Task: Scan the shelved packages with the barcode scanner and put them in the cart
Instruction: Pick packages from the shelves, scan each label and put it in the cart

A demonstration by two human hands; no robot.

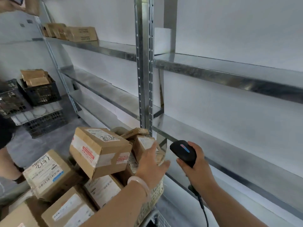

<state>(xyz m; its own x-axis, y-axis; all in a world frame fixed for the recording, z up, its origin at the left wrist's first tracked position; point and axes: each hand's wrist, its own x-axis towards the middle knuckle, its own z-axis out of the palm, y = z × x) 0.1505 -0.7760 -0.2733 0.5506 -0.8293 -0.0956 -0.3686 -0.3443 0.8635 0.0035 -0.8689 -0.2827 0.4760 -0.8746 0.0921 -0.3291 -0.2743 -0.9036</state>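
A cart (157, 192) with a pale woven rim at the lower left is piled with several brown cardboard packages. A large taped package (100, 151) lies tilted on top. My left hand (151, 163) reaches over the pile with straight fingers touching a small package (144, 145) at the cart's right edge. My right hand (196, 164) grips a black barcode scanner (183, 152) beside the cart, in front of the metal shelving (144, 79). The scanner's cable hangs down below my wrist. A few packages (82, 34) remain on the upper left shelf.
The metal shelves to the right of the upright post are bare. Black plastic crates (41, 94) with boxes stand stacked on the floor at the far left. Another person's leg (6, 163) is at the left edge, and a hand with a box (32, 7) shows at the top left.
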